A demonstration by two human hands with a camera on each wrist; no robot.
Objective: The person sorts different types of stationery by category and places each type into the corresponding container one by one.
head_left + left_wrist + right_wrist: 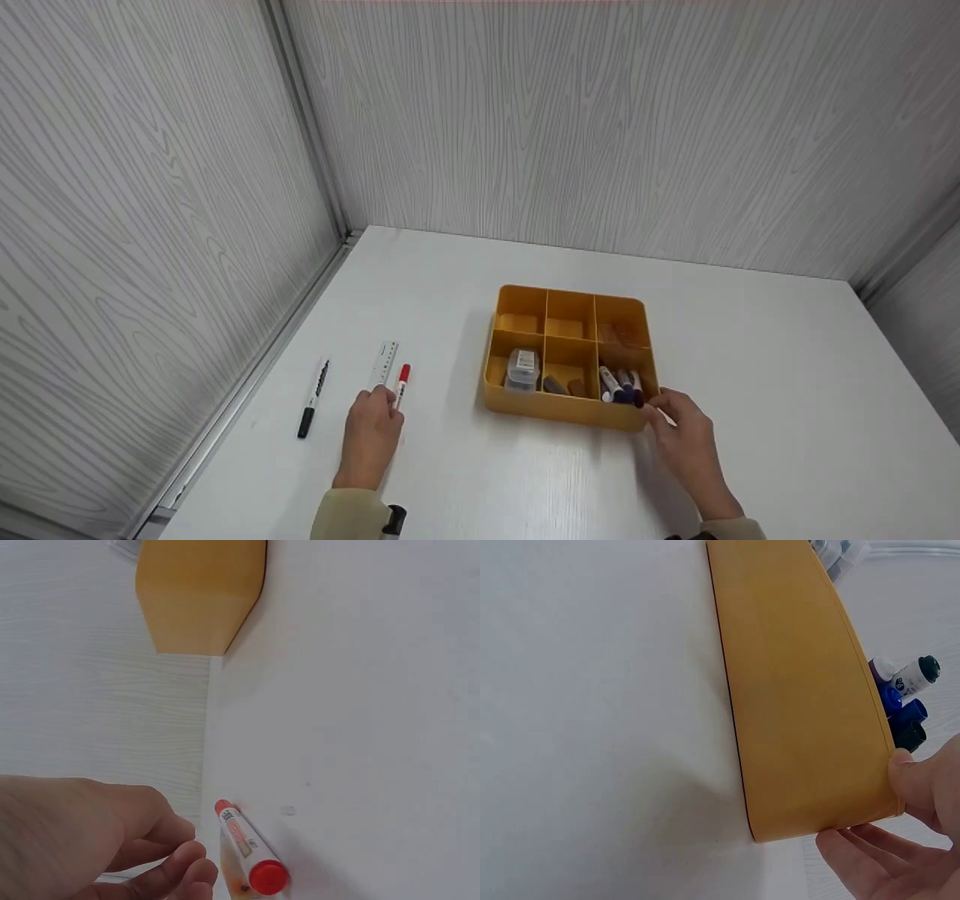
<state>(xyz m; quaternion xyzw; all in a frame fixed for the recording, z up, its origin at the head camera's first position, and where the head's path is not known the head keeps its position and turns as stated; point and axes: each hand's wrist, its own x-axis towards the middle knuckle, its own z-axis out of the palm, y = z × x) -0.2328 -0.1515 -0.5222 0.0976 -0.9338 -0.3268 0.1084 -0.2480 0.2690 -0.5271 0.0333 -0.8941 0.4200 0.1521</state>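
Observation:
My left hand (371, 431) has its fingers curled round the near end of a white ruler (385, 356); the end in the hand is hidden. Just right of those fingers lies a red-capped marker (403, 379), seen close in the left wrist view as a white marker (244, 836) with red ends. My right hand (686, 435) grips the near right corner of a yellow compartment box (559, 406). In the right wrist view its thumb presses on the rim of the box (802, 705), with the other fingers under the corner.
Several markers (619, 386) stand in the box's near right compartment. A clear small case (523, 369) fills the near left one, and small grey and brown blocks (555, 385) lie between. A black-capped marker (313, 397) lies at the left. Panels (585, 135) wall the table.

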